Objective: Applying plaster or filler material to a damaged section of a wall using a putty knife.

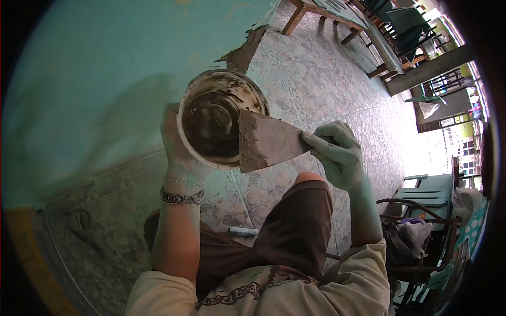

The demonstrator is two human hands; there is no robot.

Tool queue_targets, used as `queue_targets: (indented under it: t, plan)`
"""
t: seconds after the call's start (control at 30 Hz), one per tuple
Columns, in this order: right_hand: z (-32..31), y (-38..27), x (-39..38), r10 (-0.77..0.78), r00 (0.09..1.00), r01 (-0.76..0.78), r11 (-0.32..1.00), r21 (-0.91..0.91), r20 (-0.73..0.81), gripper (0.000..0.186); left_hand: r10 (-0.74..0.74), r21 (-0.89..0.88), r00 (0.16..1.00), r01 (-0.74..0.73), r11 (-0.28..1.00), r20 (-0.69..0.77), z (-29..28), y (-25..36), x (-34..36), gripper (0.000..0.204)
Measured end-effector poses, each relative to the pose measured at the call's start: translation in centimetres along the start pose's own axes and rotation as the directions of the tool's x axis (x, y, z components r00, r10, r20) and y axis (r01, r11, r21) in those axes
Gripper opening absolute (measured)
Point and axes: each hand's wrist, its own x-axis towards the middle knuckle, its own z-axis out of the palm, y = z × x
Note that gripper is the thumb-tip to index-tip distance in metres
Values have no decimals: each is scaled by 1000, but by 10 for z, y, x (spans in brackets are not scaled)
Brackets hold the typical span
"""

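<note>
Centrally, the left hand (176,139) grips the round tub (211,97) from its left side, its mouth turned toward the viewer and its inner wall smeared with brown paste. Opposite, the right hand (337,152) is closed around the narrow end of a broad putty knife (276,139), whose paste-coated blade edge overlaps the tub's right rim, though contact cannot be determined. Beyond stand a turquoise wall (132,47) with a brown patch (246,52) along its edge, the stone-patterned tiled floor (327,79) and a wooden bench (337,18).
</note>
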Motion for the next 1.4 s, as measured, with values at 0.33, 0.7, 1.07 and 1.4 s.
queue_targets:
  t: [0.33, 0.7, 1.07, 1.4]
  plan:
    - [-13, -17, -23, -73, 980, 78, 997, -21, 184, 38, -310, -467, 926, 182, 865, -214, 8, 23, -2, 37]
    - [2, -29, -12, 299, 739, -670, 415, 616, 603, 46, -22, -122, 981, -2, 993, -195, -26, -18, -1, 48]
    - [-6, -5, 0, 333, 634, -696, 640, 326, 698, 53, -294, -598, 954, 267, 756, 54, 1, 2, -4, 37]
    - [-10, -3, -32, 248, 630, -594, 765, 251, 736, 50, -299, -440, 953, 248, 863, -50, 7, 9, -4, 38]
